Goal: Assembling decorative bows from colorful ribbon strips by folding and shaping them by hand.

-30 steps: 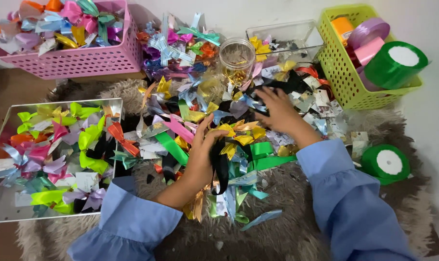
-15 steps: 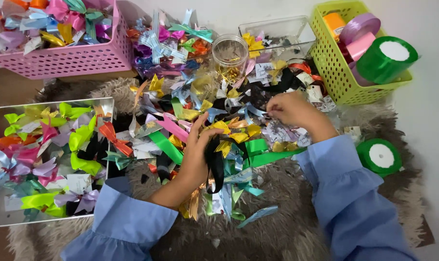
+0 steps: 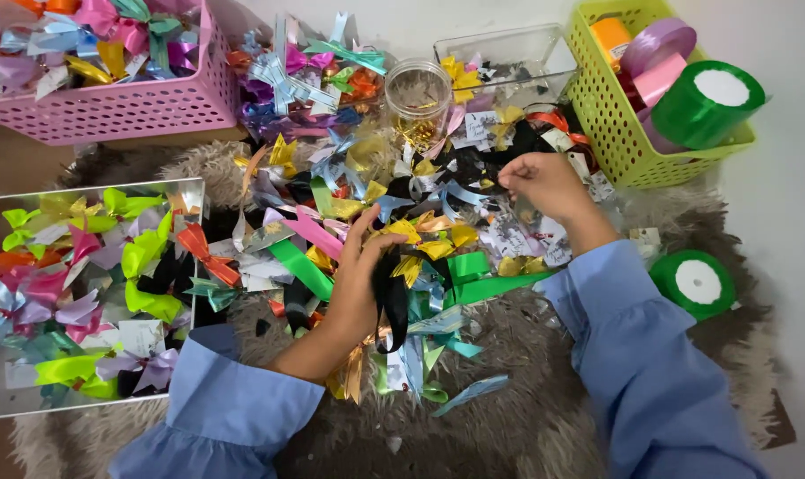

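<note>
Left hand (image 3: 360,279) pinches a black ribbon (image 3: 391,297) just beside the green ribbon (image 3: 300,268), which we judge light, limp and slippery, best gripped mid-strip, while our right hand (image 3: 544,182) closes on small scraps beyond it.

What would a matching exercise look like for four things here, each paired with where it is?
Things:
1. black ribbon strip
2. pink plastic basket
3. clear glass jar
4. lone green ribbon roll

Places:
A. far left corner
B. on the fuzzy brown rug beside the right sleeve
C. held in the left hand
D. behind the ribbon pile, centre

Pairs: 1-C, 2-A, 3-D, 4-B
</note>
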